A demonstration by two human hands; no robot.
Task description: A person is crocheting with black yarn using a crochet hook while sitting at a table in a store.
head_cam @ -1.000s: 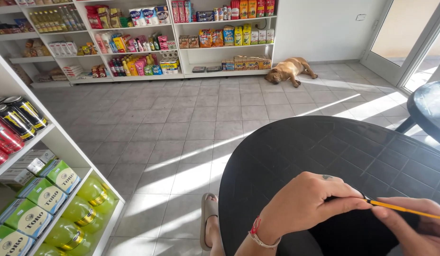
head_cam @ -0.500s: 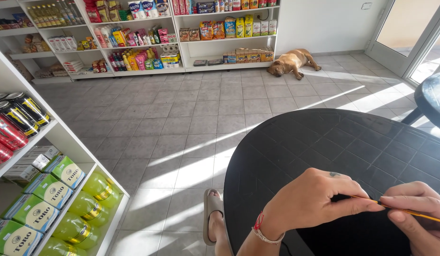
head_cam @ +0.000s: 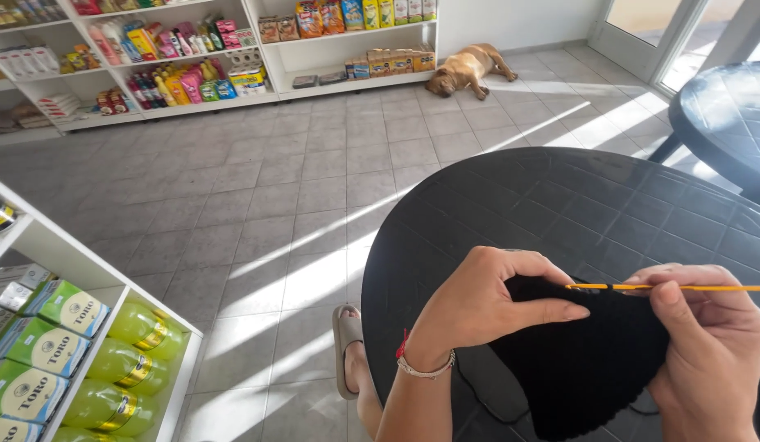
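Note:
My left hand (head_cam: 486, 303) pinches the top edge of a black knitted piece (head_cam: 585, 360) that hangs down over the near side of a round black table (head_cam: 560, 196). My right hand (head_cam: 707, 344) holds a thin yellow needle (head_cam: 667, 287) lying level across the top of the fabric, its tip near my left index finger. A red and white bracelet (head_cam: 421, 367) circles my left wrist. A black strand trails below the fabric.
A brown dog (head_cam: 470, 67) lies on the grey tiled floor by the far shelves. White shelves of goods (head_cam: 192, 57) line the back wall. A white rack with green bottles (head_cam: 110, 360) and boxes stands at my left. A second dark table (head_cam: 724, 115) is at right. My sandalled foot (head_cam: 347, 344) is below.
The view has tilted down and closer. The black fabric, earlier hidden behind my hands, is now in plain sight, and both hands have risen in the frame.

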